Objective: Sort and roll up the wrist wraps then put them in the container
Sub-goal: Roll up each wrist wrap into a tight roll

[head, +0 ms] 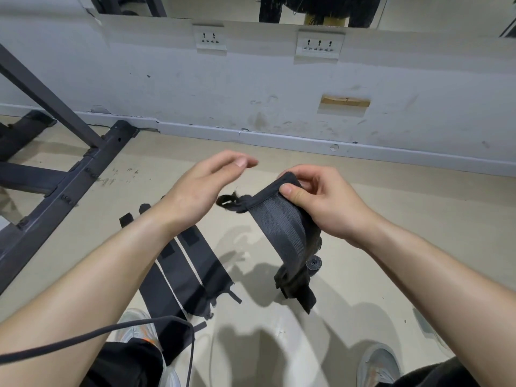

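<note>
At the left edge of the floor stands a dark metal frame. Next to it, a few flat wraps lie side by side on the floor, partly hidden under the left arm. The left hand is up in the air above them. Its fingers are straight and it holds nothing, and it looks a bit blurry. Just to its right hangs a gray wrist wrap, with a small loop at its top end. Its bottom end dangles low over the floor. The right hand pinches the top end of this wrap between thumb and fingers. The two hands are apart. Just behind the hanging wrap, a little rolled-up wrap sits on the floor. A white wall runs along the far edge of the floor.
</note>
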Demonstrator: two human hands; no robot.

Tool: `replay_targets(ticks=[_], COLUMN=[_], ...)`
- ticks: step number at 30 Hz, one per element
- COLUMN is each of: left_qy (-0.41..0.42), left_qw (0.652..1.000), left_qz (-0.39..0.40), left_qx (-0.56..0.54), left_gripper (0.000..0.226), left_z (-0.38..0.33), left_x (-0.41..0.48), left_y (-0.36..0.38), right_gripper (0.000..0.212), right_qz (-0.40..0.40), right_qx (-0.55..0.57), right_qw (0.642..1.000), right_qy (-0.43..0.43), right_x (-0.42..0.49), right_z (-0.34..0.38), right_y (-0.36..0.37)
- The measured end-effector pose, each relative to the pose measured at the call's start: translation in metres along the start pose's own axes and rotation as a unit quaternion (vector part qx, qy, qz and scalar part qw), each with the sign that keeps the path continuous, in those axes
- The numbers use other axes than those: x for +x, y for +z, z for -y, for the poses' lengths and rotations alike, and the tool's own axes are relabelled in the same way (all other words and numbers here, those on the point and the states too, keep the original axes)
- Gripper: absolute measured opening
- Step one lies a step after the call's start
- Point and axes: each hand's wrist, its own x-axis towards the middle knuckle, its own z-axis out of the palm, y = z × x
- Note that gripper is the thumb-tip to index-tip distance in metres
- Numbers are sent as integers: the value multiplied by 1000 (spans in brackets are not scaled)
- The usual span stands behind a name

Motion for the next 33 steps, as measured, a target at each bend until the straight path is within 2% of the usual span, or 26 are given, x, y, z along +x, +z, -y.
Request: replay_targets(ticks=[2, 3, 7, 9, 11, 15, 17, 19, 22, 25, 28, 33], left_qy=[13, 1, -50, -78, -87, -77, -55, -15, 32, 46, 89, 129], left_qw=[995, 994, 995, 994, 990, 969, 958, 952, 955, 972, 972, 968], left_qz=[91, 104, 70, 22, -59, -218, -279, -303, -280, -228, -197, -169], left_qx=[-35, -43, -42, -71, -90, -85, -42, 35, 93, 46, 95, 133], left_gripper=[41, 39, 14, 8, 5, 12, 16, 20, 21, 19, 36, 46], left_z=[-3, -2, 2, 2, 6, 10, 9, 7, 2, -3, -2, 1], left_x=[-2, -3, -3, -4, -3, -1, -3, -6, -10, -16, -19, -16], left_y=[7, 9, 12, 16, 21, 31, 39, 47, 55, 58, 54, 41], right_gripper=[11, 11, 11, 10, 8, 5, 8, 12, 13, 12, 8, 3], right_qz=[10, 7, -36, -57, -77, -102, -117, -134, -152, -148, -126, -78], right_qx=[-17, -18, -8, -23, -41, -68, -94, -110, -112, -60, 2, 91], right_qw=[1000, 1000, 999, 998, 996, 992, 989, 985, 982, 987, 992, 992], right_qy=[-12, -13, 15, 25, 34, 29, 16, 12, 14, 27, 30, 26], right_x=[0, 0, 2, 2, 2, 1, 1, 1, 1, 2, 4, 1], right_z=[1, 1, 1, -1, -1, -2, -3, -5, -5, -7, -8, -3], right_y=[3, 3, 2, 1, 3, 8, 11, 12, 11, 10, 5, 5])
